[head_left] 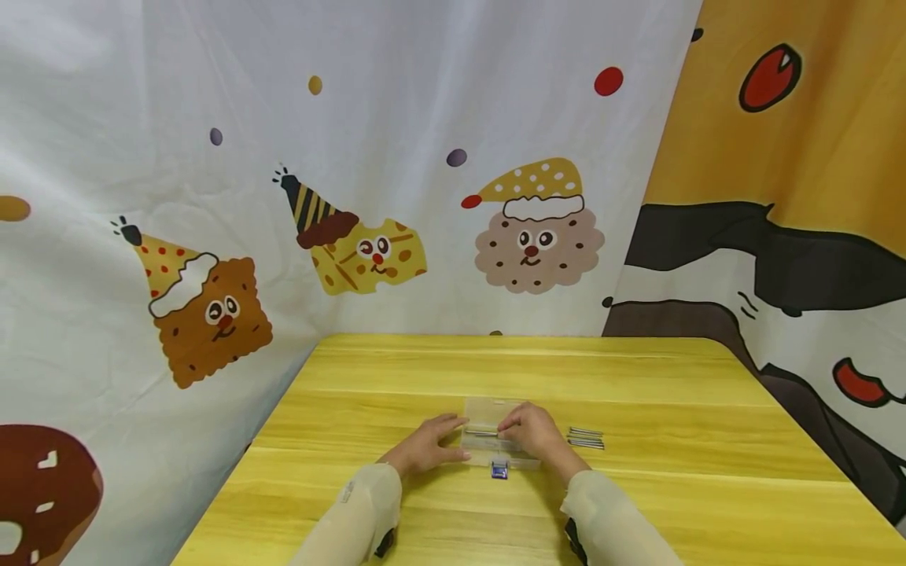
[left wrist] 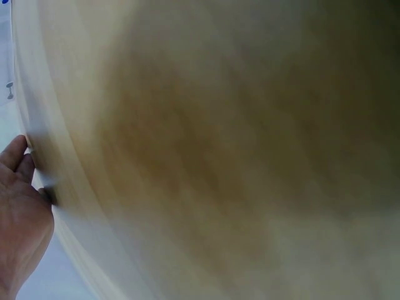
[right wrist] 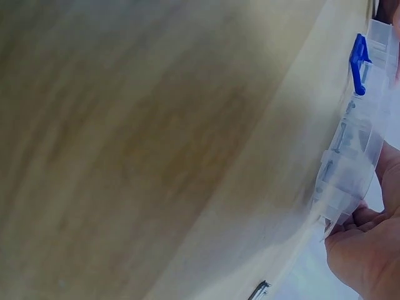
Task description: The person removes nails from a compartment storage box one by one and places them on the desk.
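Note:
A clear plastic box lies with its lid folded back on the table, a blue latch at its near side. My left hand rests at the box's left end, thumb and fingers spread apart and fairly straight; the left wrist view catches this hand only at its edge. Over the box, my right hand pinches the end of a slim metal rod. From the right wrist, the box partly covers that hand, and its fingertips are hidden.
Several slim metal rods lie side by side on the wooden table, right of the right hand. A cloth with cartoon prints hangs behind the table.

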`<state>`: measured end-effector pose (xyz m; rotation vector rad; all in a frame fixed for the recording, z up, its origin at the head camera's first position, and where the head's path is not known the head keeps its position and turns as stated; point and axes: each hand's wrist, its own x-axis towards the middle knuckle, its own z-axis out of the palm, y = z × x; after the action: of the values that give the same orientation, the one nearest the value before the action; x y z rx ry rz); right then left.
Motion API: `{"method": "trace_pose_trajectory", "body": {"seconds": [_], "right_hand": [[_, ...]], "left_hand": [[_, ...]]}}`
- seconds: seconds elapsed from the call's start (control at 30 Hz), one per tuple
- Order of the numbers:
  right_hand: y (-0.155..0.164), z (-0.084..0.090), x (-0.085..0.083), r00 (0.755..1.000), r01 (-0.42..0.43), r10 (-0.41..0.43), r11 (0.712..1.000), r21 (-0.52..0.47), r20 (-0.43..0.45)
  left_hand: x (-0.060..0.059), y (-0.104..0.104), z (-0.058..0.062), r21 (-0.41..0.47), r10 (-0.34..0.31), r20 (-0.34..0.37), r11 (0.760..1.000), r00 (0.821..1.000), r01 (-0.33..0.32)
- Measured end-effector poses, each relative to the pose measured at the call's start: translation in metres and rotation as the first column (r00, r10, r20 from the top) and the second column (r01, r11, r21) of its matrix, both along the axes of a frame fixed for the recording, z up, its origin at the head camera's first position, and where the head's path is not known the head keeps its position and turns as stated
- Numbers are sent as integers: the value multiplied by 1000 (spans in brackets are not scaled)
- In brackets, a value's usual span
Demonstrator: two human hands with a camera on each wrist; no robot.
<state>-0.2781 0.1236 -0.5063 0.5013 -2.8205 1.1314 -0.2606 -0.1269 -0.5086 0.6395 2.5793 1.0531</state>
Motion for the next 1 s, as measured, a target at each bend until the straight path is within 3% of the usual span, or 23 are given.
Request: {"method": "trace_pose_trajectory", "body": {"seconds": [0.5, 0.8, 1.0], "right_hand": [[0, -2, -6, 996, -49, 58, 990, 134, -67], [1, -5, -3, 997, -62, 68, 991, 121, -47], [-1, 0, -2, 994, -57, 71, 984, 166, -81]], "left_hand": [[1, 2, 2, 2, 5, -2, 1000, 1000, -5], [2, 3, 1, 1, 17, 6, 1000, 1000, -17], [3, 2, 0, -6, 25, 1, 1000, 1000, -25]]}}
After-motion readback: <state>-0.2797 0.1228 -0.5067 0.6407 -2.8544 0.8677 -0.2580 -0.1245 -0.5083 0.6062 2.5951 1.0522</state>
